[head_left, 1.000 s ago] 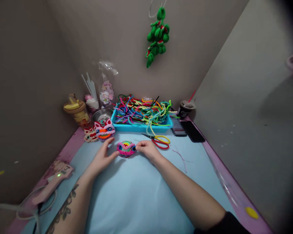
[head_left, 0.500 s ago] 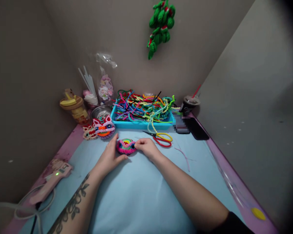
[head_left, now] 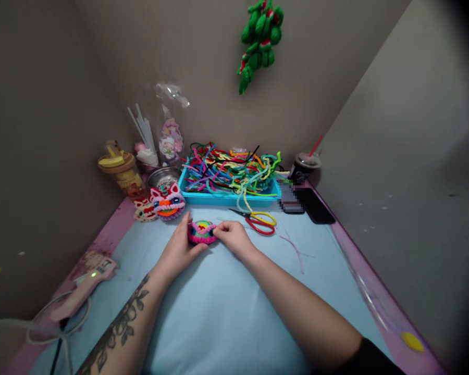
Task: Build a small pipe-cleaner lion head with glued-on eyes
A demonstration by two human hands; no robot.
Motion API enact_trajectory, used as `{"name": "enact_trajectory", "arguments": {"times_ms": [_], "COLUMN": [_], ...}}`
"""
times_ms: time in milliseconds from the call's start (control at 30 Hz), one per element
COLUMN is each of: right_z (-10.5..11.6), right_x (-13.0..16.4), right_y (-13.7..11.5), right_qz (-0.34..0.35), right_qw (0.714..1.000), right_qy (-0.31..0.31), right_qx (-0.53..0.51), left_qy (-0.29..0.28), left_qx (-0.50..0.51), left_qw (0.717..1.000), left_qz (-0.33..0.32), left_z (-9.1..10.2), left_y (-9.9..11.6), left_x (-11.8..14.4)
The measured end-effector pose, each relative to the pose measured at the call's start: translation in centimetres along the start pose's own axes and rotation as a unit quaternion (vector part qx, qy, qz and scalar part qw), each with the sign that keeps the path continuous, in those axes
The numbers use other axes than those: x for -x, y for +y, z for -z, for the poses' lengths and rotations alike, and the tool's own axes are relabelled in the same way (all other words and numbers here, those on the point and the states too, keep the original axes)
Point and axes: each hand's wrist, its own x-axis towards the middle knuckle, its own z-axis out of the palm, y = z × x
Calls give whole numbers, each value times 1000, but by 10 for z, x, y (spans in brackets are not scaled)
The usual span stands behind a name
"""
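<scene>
A small pink, multicoloured pipe-cleaner lion head (head_left: 202,233) with dark round eyes lies on the light blue table cover. My left hand (head_left: 182,242) grips it from the left, fingers along its far side and thumb along the near edge. On the opposite side, the fingertips of my right hand (head_left: 231,235) are pinched against the lion head at its right eye. Whether a small part is between those fingertips is hidden. Two other lion heads, one purple and red (head_left: 168,202) and one cream and red (head_left: 144,209), stand behind my left hand.
Behind my hands sits a blue tray (head_left: 230,200) heaped with pipe cleaners. Red-and-yellow scissors (head_left: 261,223) and a purple pipe cleaner (head_left: 297,252) lie to the right. Phones (head_left: 316,205) and a drink cup (head_left: 305,165) are farther back. A pink glue gun (head_left: 86,289) with its cable is at left.
The view has shifted slightly. Both hands stay at the lion head with nearly the same hold, and its position on the table looks almost unchanged.
</scene>
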Motion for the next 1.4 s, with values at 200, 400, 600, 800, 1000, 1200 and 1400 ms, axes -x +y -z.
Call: {"name": "enact_trajectory", "arguments": {"times_ms": [200, 400, 600, 800, 1000, 1200, 1400], "right_z": [-3, -2, 4, 6, -1, -4, -5], "right_x": [0, 1, 3, 12, 22, 26, 28], "right_y": [2, 2, -4, -7, -10, -16, -17], "right_qz": [10, 14, 18, 74, 165, 176, 178], "right_qw": [1000, 999, 999, 993, 972, 965, 959], "right_qy": [16, 20, 33, 73, 97, 96, 91], "right_qx": [25, 29, 20, 50, 133, 167, 199], "left_qy": [11, 11, 19, 34, 38, 52, 52], "left_qx": [-19, -28, -41, -27, -17, -22, -19], "left_qw": [1000, 999, 999, 999, 999, 998, 998], "left_qz": [-10, -15, -24, -9, -5, -10, -9], "left_z": [-2, -1, 0, 0, 0, -2, -1], "left_y": [1, 2, -4, -10, -6, -4, 0], "left_x": [1, 2, 2, 3, 4, 5, 5]}}
